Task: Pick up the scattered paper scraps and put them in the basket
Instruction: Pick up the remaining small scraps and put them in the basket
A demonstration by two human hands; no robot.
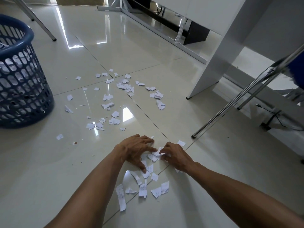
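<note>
Paper scraps (142, 190) are found nearest the camera, lying flat on the floor (49, 170) just short of both hands. Several are long strips, and faint print is seen on them.

Left hand (136, 149) is laid palm-down with its fingers splayed and nearly straight. Its thumb is pressed on a scrap at the near side, and nothing is gripped by it. Right hand (178, 157) is set just beside it with fingers curled inward, and a crumpled bunch (155, 154) of scraps is pinched at its fingertips. That bunch is lodged between the two hands and is also touched by the left fingertips. One loose scrap is noted just beyond the right hand.

Floor is laid in large, pale, glossy tiles with thin dark joints, and window light is reflected in it. A small brown spot (75, 143) is recorded to the left of the left hand.

Farther out, a wide scatter (125, 86) of small white scraps is spread across the tile joints, well apart from the hands. A blue lattice basket (16, 49) is stood upright at the left edge, near that scatter, and white paper is seen through its openings.

To the right, chrome chair legs (218, 116) and a white desk panel (217, 60) are planted on the floor, and a black cable (278, 117) is seen lying beneath the chair. A dark low unit (197, 33) is made out at the far side.
</note>
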